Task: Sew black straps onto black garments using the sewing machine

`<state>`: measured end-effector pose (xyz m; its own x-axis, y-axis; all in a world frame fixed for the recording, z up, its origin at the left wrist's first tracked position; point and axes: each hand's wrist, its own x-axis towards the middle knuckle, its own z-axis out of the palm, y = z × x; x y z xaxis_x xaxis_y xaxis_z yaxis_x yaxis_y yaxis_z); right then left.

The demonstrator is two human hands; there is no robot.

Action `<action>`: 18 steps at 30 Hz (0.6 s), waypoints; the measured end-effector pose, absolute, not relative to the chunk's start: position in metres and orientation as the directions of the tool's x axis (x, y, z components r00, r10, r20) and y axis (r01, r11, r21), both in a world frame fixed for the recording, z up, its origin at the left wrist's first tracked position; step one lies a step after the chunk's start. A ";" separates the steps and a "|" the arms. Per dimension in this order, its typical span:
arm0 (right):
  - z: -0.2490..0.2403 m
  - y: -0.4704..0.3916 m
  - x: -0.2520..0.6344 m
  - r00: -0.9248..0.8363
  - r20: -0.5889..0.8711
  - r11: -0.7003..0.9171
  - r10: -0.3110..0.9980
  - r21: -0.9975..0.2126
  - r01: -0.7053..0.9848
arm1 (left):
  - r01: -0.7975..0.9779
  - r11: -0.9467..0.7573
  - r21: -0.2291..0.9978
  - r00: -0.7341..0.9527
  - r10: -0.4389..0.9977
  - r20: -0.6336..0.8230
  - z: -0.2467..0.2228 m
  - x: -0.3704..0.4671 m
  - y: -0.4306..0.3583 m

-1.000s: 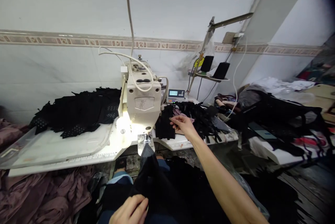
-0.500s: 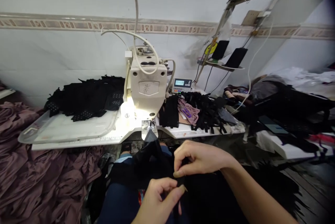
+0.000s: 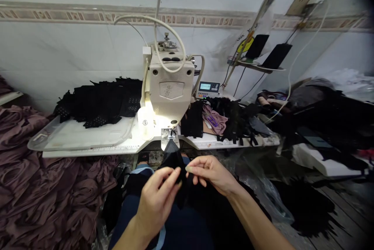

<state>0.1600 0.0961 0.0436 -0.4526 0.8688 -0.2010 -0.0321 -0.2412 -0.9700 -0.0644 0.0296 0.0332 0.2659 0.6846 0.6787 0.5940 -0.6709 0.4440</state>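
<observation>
Black fabric (image 3: 173,155) runs from under the needle area of a white sewing machine (image 3: 171,90) down towards my lap. My left hand (image 3: 159,193) pinches the black fabric just below the machine's front edge, thumb against index finger. Close by on the right, my right hand (image 3: 210,174) has its thumb and index finger pressed together at the edge of the same dark cloth; its other fingers curl loosely. What lies between those right fingertips is hard to make out against the black. The machine's lamp lights the needle plate (image 3: 170,137).
Black cut pieces (image 3: 102,98) lie on a clear plastic tray (image 3: 78,137) at left. Mauve cloth (image 3: 52,195) heaps below it. More black pieces (image 3: 193,119) and a mauve scrap (image 3: 216,121) lie right of the machine, near a control panel (image 3: 208,88). Thread cones (image 3: 276,56) stand behind.
Both hands have moved up towards the machine, the left one beside the cloth under the needle. The right hand has turned from pointing down to reaching in from the side. The view has shifted slightly.
</observation>
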 end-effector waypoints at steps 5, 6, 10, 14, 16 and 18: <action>0.032 0.085 0.151 -0.508 -0.220 -0.210 0.833 -0.975 0.078 | 0.871 -0.490 0.019 0.304 0.570 0.764 0.048 -0.064 0.060; 0.030 0.081 0.148 -0.515 -0.230 -0.222 0.826 -0.972 0.078 | 0.882 -0.471 -0.008 0.310 0.567 0.763 0.048 -0.061 0.065; 0.034 0.073 0.137 -0.519 -0.220 -0.209 0.826 -0.975 0.080 | 0.887 -0.462 -0.019 0.292 0.527 0.798 0.042 -0.055 0.076; 0.054 0.085 0.132 -0.389 -0.048 -0.048 0.920 -0.999 0.012 | 0.846 -0.533 0.004 0.301 0.484 0.822 0.035 -0.061 0.080; 0.064 0.099 0.128 -0.307 0.038 0.033 0.951 -0.999 -0.022 | 0.828 -0.560 0.014 0.309 0.477 0.823 0.033 -0.065 0.081; 0.071 0.115 0.122 -0.239 0.111 0.107 0.965 -0.994 -0.032 | 0.817 -0.576 0.028 0.300 0.466 0.833 0.031 -0.067 0.082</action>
